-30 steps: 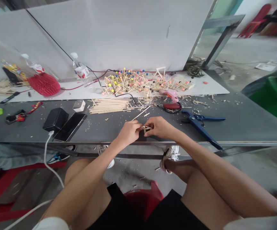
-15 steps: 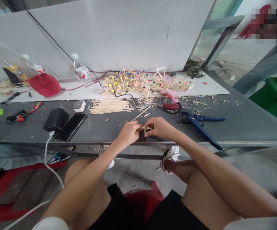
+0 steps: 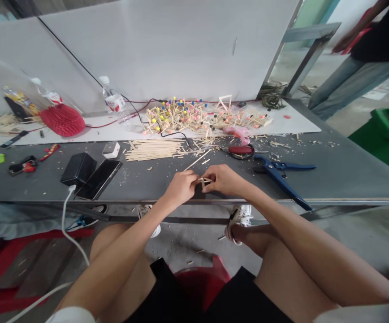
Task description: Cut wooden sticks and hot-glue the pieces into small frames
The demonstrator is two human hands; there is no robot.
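Near the table's front edge, a small frame of wooden sticks (image 3: pixel 205 181) is pinched between my two hands. My left hand (image 3: pixel 182 185) has its fingers closed on the frame's left end. The fingers of my right hand (image 3: pixel 223 178) grip its right side, hiding part of it. A single long stick (image 3: pixel 197 160) lies on the table just beyond my left hand. Behind it is a flat bundle of wooden sticks (image 3: pixel 156 149). A pink glue gun (image 3: pixel 239 133) rests past my right hand, and a blue-handled cutter (image 3: pixel 282 177) lies to the right.
A heap of stick pieces with coloured balls (image 3: pixel 188 114) spreads along the white board. At left are a phone (image 3: pixel 99 178), a black power adapter (image 3: pixel 79 168), a small white box (image 3: pixel 111 149) and a bottle (image 3: pixel 114 99). A person (image 3: pixel 365 58) stands beyond a green bin (image 3: pixel 386 139).
My hands keep nearly the same hold on the stick frame. At the upper right, the other person has moved and now stands more fully in view.
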